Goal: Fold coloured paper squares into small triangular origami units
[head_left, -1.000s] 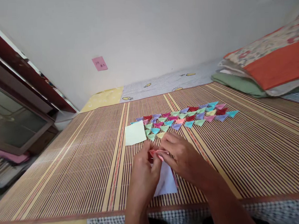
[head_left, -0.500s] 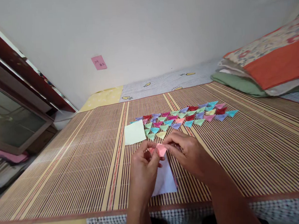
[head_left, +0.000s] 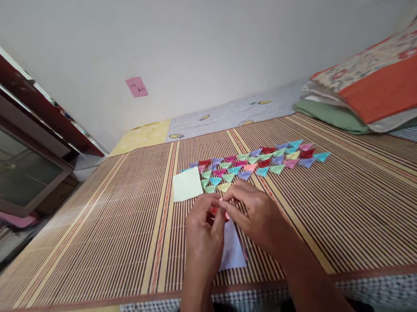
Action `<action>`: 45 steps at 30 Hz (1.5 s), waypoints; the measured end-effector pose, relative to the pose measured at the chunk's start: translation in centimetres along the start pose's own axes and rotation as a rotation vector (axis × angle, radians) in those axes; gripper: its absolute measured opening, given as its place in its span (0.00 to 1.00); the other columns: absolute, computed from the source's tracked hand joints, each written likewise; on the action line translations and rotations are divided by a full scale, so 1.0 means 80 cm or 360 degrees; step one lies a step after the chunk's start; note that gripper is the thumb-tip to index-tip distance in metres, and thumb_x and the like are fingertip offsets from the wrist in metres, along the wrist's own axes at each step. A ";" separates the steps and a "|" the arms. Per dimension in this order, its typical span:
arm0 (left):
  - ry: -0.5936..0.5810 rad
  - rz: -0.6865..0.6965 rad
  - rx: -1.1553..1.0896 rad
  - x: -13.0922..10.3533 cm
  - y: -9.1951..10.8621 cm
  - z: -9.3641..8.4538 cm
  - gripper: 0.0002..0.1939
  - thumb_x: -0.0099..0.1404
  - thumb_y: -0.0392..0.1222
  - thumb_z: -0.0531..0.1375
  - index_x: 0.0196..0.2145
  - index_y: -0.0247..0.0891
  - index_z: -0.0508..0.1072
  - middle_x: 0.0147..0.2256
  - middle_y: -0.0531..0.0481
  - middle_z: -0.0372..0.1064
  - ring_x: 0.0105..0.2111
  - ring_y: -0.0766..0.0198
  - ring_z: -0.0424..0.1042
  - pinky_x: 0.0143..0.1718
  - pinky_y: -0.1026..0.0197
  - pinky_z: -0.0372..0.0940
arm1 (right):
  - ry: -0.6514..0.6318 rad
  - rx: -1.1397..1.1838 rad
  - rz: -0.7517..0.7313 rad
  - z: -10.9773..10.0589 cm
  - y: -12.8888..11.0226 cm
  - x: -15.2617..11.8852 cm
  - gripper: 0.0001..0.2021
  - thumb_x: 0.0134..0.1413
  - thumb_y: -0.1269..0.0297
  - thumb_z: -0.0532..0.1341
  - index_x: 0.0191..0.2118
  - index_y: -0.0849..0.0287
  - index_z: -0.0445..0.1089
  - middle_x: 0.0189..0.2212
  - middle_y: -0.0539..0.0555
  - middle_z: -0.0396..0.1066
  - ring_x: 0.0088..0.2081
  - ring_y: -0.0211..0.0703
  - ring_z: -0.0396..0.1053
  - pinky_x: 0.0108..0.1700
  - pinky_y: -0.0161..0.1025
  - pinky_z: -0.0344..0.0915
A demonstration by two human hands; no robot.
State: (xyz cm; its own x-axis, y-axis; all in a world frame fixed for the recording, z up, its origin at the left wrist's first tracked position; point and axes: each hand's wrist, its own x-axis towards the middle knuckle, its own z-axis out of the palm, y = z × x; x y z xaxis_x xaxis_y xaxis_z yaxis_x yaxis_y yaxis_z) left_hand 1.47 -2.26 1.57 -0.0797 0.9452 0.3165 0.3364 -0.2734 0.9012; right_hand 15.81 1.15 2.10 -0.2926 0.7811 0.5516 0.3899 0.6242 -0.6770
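Observation:
A small folded pink paper (head_left: pixel 227 215) is pinched between the fingertips of my left hand (head_left: pixel 204 225) and my right hand (head_left: pixel 255 211). Most of it is hidden behind the fingers. Below the hands lies a stack of pale lilac paper sheets (head_left: pixel 232 250), partly covered by my left hand. Just beyond the fingers, rows of small folded paper triangles (head_left: pixel 245 174) in green, blue, red, pink, purple and yellow spread across the striped mat. A pale green square sheet (head_left: pixel 187 185) lies to the left of the rows, overlapping their left end.
The striped bamboo mat (head_left: pixel 104 236) covers the bed. Folded bedding with an orange and floral cover (head_left: pixel 383 91) is piled at the back right. A pink note (head_left: pixel 137 86) sticks to the wall. A glass-fronted cabinet (head_left: pixel 16 166) stands at the left.
My right hand has moved left, close against my left fingertips. The pink paper has turned and been pressed smaller, and now shows less between the fingers.

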 end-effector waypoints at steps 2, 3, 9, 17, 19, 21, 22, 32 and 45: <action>0.0021 0.0004 0.0002 -0.001 -0.001 0.001 0.08 0.72 0.38 0.57 0.34 0.39 0.74 0.41 0.47 0.71 0.38 0.61 0.71 0.38 0.59 0.68 | 0.0032 -0.0028 -0.0016 0.003 -0.002 0.001 0.08 0.62 0.73 0.58 0.30 0.57 0.68 0.31 0.52 0.68 0.36 0.44 0.67 0.39 0.42 0.63; 0.0032 0.0002 0.0004 -0.001 -0.001 0.001 0.08 0.72 0.38 0.57 0.34 0.39 0.73 0.41 0.47 0.71 0.37 0.62 0.71 0.39 0.59 0.69 | 0.0035 -0.0030 -0.0017 0.004 -0.002 0.001 0.08 0.61 0.74 0.58 0.30 0.57 0.67 0.31 0.52 0.68 0.36 0.44 0.67 0.38 0.42 0.63; 0.0086 0.0048 0.0132 0.000 -0.001 0.002 0.07 0.72 0.37 0.58 0.33 0.40 0.73 0.41 0.48 0.71 0.39 0.60 0.72 0.39 0.58 0.69 | 0.0193 -0.0020 -0.0007 0.001 0.003 0.003 0.07 0.60 0.73 0.57 0.30 0.56 0.64 0.28 0.51 0.67 0.31 0.41 0.66 0.35 0.40 0.63; 0.0208 0.0218 0.0393 0.001 0.001 0.005 0.09 0.72 0.35 0.58 0.32 0.41 0.73 0.40 0.49 0.71 0.40 0.59 0.71 0.40 0.57 0.67 | 0.0139 -0.0057 -0.0030 0.000 0.004 0.003 0.08 0.56 0.76 0.55 0.32 0.56 0.67 0.30 0.52 0.68 0.33 0.42 0.68 0.35 0.40 0.63; 0.0227 0.0232 0.0407 0.001 -0.001 0.006 0.09 0.72 0.35 0.58 0.32 0.41 0.73 0.41 0.49 0.71 0.41 0.59 0.71 0.40 0.57 0.67 | 0.0127 -0.0079 -0.0051 0.002 0.005 0.004 0.08 0.56 0.76 0.54 0.32 0.57 0.67 0.31 0.52 0.69 0.34 0.43 0.68 0.36 0.41 0.64; 0.0246 0.0230 0.0414 0.001 -0.002 0.008 0.09 0.72 0.35 0.58 0.33 0.42 0.73 0.41 0.48 0.71 0.41 0.59 0.71 0.40 0.57 0.67 | 0.0128 -0.0081 -0.0067 0.003 0.005 0.004 0.09 0.56 0.77 0.54 0.32 0.57 0.68 0.31 0.53 0.69 0.34 0.44 0.68 0.37 0.41 0.64; 0.0255 0.0225 0.0415 0.000 -0.002 0.009 0.09 0.72 0.35 0.58 0.34 0.42 0.74 0.41 0.48 0.71 0.41 0.59 0.71 0.40 0.57 0.67 | 0.0130 -0.0088 -0.0077 0.003 0.005 0.004 0.09 0.56 0.77 0.54 0.32 0.57 0.68 0.31 0.53 0.69 0.34 0.44 0.69 0.37 0.41 0.65; 0.0299 0.0115 0.0223 -0.001 -0.011 0.009 0.06 0.70 0.36 0.60 0.38 0.43 0.77 0.41 0.48 0.73 0.36 0.60 0.72 0.36 0.59 0.69 | -0.0098 -0.0488 -0.0204 0.006 0.004 -0.001 0.12 0.59 0.81 0.53 0.36 0.60 0.70 0.37 0.58 0.68 0.40 0.48 0.67 0.42 0.45 0.66; 0.0187 0.0138 0.0454 0.001 -0.010 0.003 0.08 0.72 0.34 0.56 0.35 0.41 0.72 0.37 0.50 0.70 0.36 0.61 0.70 0.38 0.58 0.64 | -0.0088 -0.0664 -0.0215 0.012 0.005 -0.003 0.07 0.63 0.72 0.59 0.33 0.60 0.70 0.33 0.56 0.69 0.35 0.49 0.68 0.39 0.45 0.65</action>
State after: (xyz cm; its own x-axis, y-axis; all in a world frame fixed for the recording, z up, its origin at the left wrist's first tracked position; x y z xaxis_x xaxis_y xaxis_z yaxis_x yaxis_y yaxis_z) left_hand 1.43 -1.92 0.83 -0.1411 0.8890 0.4357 0.5951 -0.2755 0.7549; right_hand 15.19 1.25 1.24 -0.4073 0.6997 0.5870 0.6608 0.6694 -0.3394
